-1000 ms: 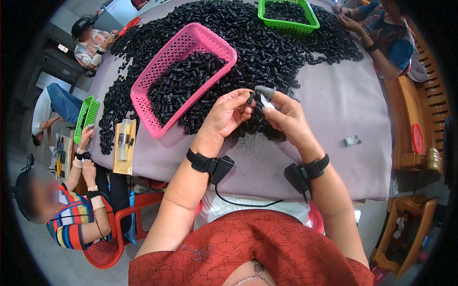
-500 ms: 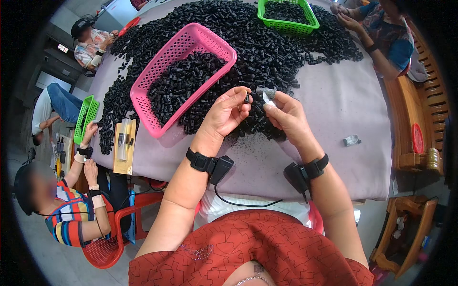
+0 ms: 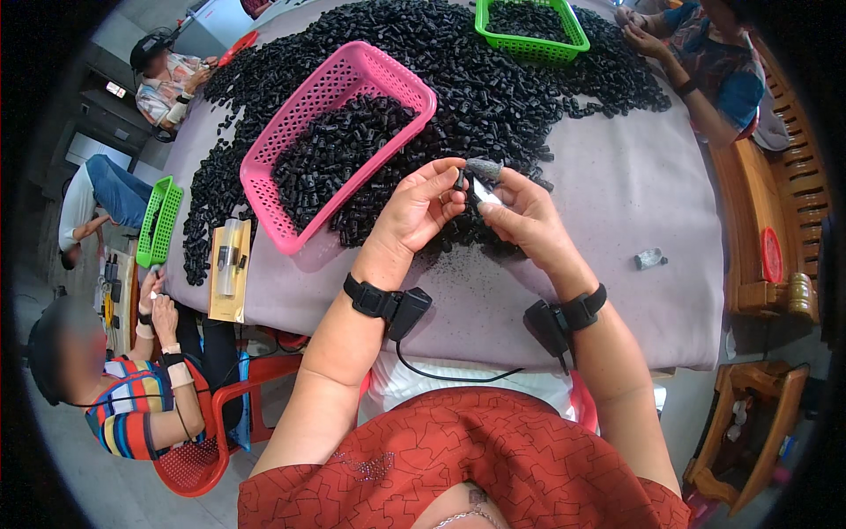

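Observation:
Over the near edge of the black heap, my left hand (image 3: 412,210) pinches a small black plastic part (image 3: 459,180) between thumb and fingers. Close beside it, my right hand (image 3: 531,226) grips a small flat blade (image 3: 484,192), bright white where it catches light. A grey speckled piece (image 3: 484,167) sits at the right index fingertip; I cannot tell whether it is worn or held. The blade's tip is right by the black part; contact is too small to make out. Behind lies a big heap of black plastic parts (image 3: 493,106).
A pink basket (image 3: 256,167) half full of parts stands to the left. Green baskets (image 3: 538,48) (image 3: 148,234) are at the back and far left. A clear tube on a yellow card (image 3: 229,304) and a small clear bottle (image 3: 650,259) lie on the cloth. Several people sit around.
My right hand has tilted and shifted slightly left, bringing the blade close to the black part. My left hand is nearly still. The person at the left has drawn their hands together.

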Action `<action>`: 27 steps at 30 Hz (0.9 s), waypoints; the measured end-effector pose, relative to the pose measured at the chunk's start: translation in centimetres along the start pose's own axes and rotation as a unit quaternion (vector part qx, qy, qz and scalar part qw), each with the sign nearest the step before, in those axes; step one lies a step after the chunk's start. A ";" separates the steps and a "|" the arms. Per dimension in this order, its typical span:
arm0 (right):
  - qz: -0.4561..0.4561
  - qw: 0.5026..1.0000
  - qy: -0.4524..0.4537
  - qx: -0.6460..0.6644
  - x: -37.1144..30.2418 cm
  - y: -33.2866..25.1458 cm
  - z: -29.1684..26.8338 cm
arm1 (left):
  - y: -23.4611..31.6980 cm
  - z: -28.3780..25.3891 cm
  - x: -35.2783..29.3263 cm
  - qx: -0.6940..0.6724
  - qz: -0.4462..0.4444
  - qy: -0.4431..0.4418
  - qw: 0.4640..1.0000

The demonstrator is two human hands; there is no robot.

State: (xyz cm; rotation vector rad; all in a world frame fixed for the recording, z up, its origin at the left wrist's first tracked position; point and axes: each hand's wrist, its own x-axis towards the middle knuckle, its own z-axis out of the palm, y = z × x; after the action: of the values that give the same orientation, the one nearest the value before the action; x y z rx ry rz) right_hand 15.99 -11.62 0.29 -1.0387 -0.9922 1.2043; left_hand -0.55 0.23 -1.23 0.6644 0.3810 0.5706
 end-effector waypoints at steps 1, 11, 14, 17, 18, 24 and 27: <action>0.007 1.000 -0.016 -0.006 0.0 -0.1 0.0 | -0.1 0.1 0.0 0.000 0.000 0.001 1.000; 0.035 0.997 -0.064 0.033 -0.2 -0.5 0.3 | -0.5 0.4 0.2 0.032 -0.001 -0.017 0.999; 0.040 0.996 -0.068 0.043 -0.2 -0.6 0.0 | -0.5 0.3 0.2 0.035 -0.008 -0.021 0.999; 0.033 0.996 -0.076 0.038 -0.1 -0.5 0.1 | -0.5 0.1 0.2 0.035 -0.006 -0.025 0.999; 0.027 0.996 -0.079 0.035 -0.1 -0.5 0.2 | -0.4 0.1 0.2 0.035 -0.003 -0.026 0.999; 0.044 0.997 -0.047 0.044 -0.1 -0.5 0.2 | -0.4 0.4 0.1 0.044 -0.014 -0.016 0.999; 0.050 0.998 -0.032 0.025 -0.1 -0.8 0.5 | -0.5 0.6 -0.3 0.064 0.007 0.007 0.998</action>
State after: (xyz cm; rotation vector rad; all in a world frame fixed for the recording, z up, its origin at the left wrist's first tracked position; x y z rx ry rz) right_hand 15.64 -11.72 1.22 -1.0256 -0.9644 1.3458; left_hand -0.29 -0.51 -1.06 0.7879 0.4287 0.5680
